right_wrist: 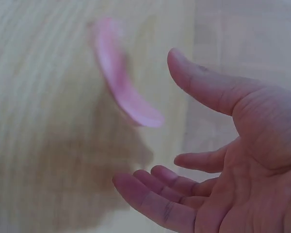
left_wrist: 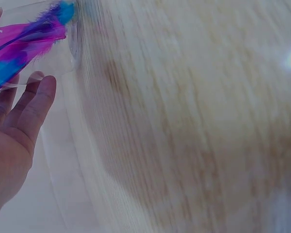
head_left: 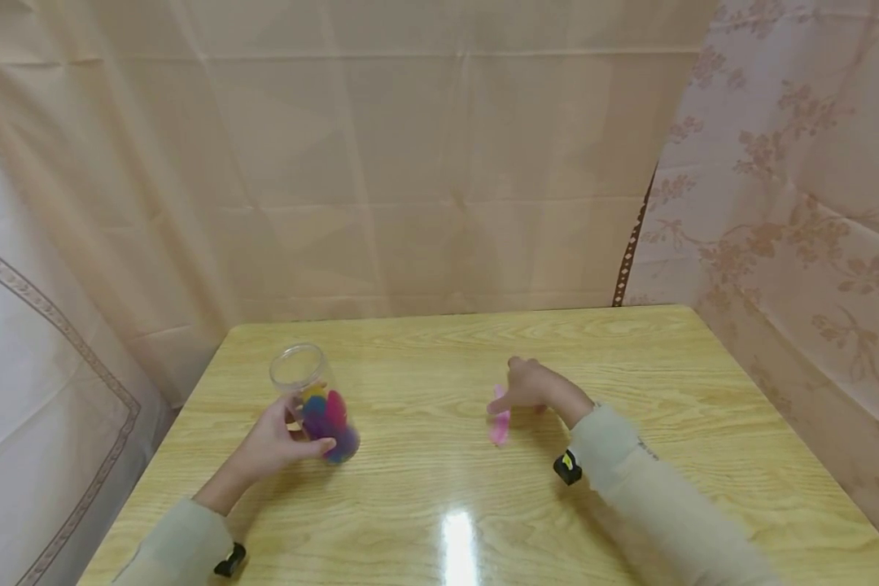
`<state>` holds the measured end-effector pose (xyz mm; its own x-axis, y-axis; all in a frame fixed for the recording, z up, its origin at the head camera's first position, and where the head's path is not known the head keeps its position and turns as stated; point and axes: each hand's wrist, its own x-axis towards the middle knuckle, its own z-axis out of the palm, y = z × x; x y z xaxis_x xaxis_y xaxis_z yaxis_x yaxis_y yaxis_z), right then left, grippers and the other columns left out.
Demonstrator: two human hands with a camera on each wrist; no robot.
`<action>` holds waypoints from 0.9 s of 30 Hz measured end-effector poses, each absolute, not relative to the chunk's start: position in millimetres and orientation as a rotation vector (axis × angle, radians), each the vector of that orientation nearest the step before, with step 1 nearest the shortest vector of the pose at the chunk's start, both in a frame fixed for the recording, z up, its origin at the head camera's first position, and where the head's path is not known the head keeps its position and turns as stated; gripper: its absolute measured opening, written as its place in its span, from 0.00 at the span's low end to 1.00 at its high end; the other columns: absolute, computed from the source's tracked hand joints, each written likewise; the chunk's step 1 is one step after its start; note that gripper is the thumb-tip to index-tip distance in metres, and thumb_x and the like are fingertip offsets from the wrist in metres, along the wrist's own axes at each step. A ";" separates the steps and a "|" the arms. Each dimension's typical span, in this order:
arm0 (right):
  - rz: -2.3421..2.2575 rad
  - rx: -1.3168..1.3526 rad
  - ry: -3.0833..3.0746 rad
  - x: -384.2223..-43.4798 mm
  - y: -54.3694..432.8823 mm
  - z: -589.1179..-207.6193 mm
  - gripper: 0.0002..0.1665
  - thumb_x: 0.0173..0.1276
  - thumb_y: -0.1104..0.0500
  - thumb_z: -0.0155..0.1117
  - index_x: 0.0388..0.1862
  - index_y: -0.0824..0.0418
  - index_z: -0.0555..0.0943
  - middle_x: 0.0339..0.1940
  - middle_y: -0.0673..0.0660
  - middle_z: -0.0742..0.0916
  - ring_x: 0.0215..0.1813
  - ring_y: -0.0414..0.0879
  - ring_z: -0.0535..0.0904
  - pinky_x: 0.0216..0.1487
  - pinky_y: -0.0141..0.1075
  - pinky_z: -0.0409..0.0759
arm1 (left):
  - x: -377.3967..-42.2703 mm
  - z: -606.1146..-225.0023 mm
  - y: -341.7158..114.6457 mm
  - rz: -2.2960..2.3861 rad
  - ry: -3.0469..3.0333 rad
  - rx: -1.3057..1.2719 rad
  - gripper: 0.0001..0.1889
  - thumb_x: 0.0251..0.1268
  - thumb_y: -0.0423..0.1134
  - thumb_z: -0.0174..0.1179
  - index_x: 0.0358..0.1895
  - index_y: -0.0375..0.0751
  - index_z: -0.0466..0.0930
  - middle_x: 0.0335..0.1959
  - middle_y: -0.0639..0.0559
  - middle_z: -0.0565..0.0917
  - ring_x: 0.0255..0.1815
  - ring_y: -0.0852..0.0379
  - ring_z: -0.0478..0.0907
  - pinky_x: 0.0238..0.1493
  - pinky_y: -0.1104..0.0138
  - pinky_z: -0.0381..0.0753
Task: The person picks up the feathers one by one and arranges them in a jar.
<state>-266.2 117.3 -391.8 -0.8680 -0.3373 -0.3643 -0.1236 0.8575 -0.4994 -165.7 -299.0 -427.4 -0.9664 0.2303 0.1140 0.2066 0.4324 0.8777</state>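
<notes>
My left hand (head_left: 274,443) grips a clear cylindrical container (head_left: 298,366) around its side, tilted with its round rim up and to the left. Inside lie blue, magenta, purple and yellow feathers (head_left: 328,419), bunched toward the bottom; the left wrist view shows magenta and blue feathers (left_wrist: 26,41) through the clear wall. A single pink feather (head_left: 500,429) is by my right hand (head_left: 531,385). In the right wrist view that curved feather (right_wrist: 119,80) shows blurred, apart from the fingers and thumb, which are spread with nothing between them.
Both hands work over a light wood-grain table (head_left: 410,366). A beige curtain (head_left: 447,163) hangs behind its far edge, a floral cloth (head_left: 813,203) on the right and a white cloth (head_left: 37,391) on the left. Light glares off the near tabletop.
</notes>
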 end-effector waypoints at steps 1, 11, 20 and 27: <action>-0.646 -0.330 2.588 -266.3 116.5 -395.2 0.49 0.57 0.45 0.80 0.65 0.72 0.67 0.46 0.66 0.80 0.24 0.44 0.67 0.27 0.35 0.73 | -166.0 -427.5 -298.9 1.609 2.641 0.401 0.42 0.53 0.34 0.79 0.71 0.42 0.66 0.58 0.37 0.77 0.52 0.43 0.79 0.46 0.62 0.86; -0.652 -0.287 2.707 -263.6 104.4 -414.6 0.21 0.54 0.55 0.83 0.27 0.62 0.76 0.25 0.54 0.78 0.27 0.46 0.70 0.27 0.34 0.68 | -164.9 -426.8 -298.8 1.624 2.632 0.395 0.42 0.53 0.34 0.78 0.71 0.42 0.65 0.59 0.36 0.75 0.53 0.43 0.79 0.46 0.63 0.86; -0.726 -0.349 2.706 -262.1 98.3 -417.8 0.17 0.54 0.64 0.81 0.19 0.60 0.77 0.19 0.52 0.80 0.24 0.44 0.73 0.25 0.31 0.69 | -162.0 -425.7 -298.4 1.640 2.613 0.396 0.42 0.54 0.33 0.78 0.71 0.39 0.65 0.58 0.35 0.76 0.53 0.41 0.79 0.45 0.65 0.86; -0.820 -0.296 2.664 -260.1 95.6 -416.1 0.16 0.55 0.67 0.79 0.22 0.61 0.77 0.22 0.54 0.81 0.22 0.44 0.77 0.22 0.29 0.72 | -162.3 -425.8 -299.1 1.633 2.630 0.412 0.41 0.53 0.33 0.78 0.70 0.37 0.65 0.57 0.36 0.77 0.51 0.43 0.79 0.44 0.64 0.86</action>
<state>-260.1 95.6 -416.1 -0.9217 -0.2919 -0.2554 -0.0976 0.8119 -0.5756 -162.3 -299.1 -425.8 -0.9650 0.2321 0.1225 0.2126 0.4180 0.8832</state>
